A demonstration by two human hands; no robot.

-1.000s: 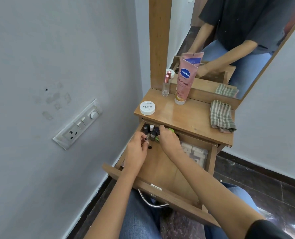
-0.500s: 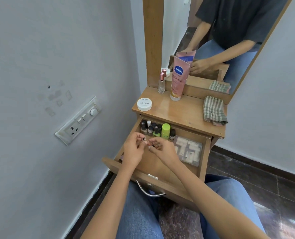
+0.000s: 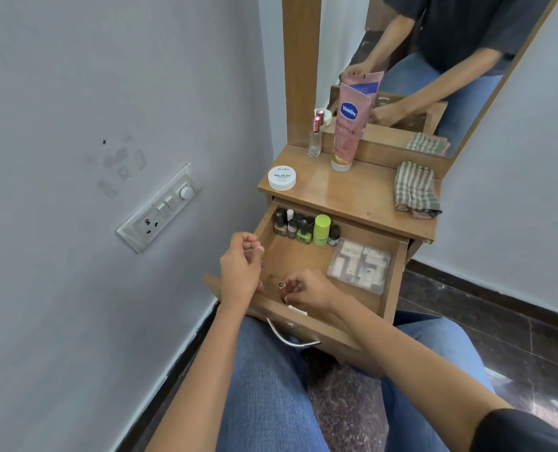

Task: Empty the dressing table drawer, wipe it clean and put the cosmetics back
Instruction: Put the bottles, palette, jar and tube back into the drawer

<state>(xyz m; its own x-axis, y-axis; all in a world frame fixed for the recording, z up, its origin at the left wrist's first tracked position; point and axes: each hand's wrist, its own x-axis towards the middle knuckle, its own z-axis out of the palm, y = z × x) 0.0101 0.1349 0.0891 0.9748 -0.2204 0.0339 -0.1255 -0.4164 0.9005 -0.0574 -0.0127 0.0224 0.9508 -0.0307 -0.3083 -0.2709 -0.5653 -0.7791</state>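
Note:
The wooden drawer (image 3: 397, 282) of the dressing table stands pulled out over my lap. Several small nail polish bottles (image 3: 293, 226) and a green bottle (image 3: 322, 230) stand along its back edge. A clear plastic box (image 3: 359, 266) of pale pieces lies at its right. My right hand (image 3: 308, 290) is low over the drawer's front part and pinches a tiny black square item (image 3: 281, 284). My left hand (image 3: 241, 265) hovers by the drawer's left wall with curled fingers; I make out nothing in it.
On the table top stand a white nail polish jar (image 3: 281, 178), a small perfume bottle (image 3: 315, 140) and a pink Vaseline tube (image 3: 347, 132). A folded checked cloth (image 3: 416, 190) lies at the right. A switch panel (image 3: 160, 208) is on the left wall, the mirror (image 3: 434, 60) behind.
Both hands drew back from the bottles at the drawer's back toward its front. The tiny black item went from between both hands to my right hand; my left hand moved apart.

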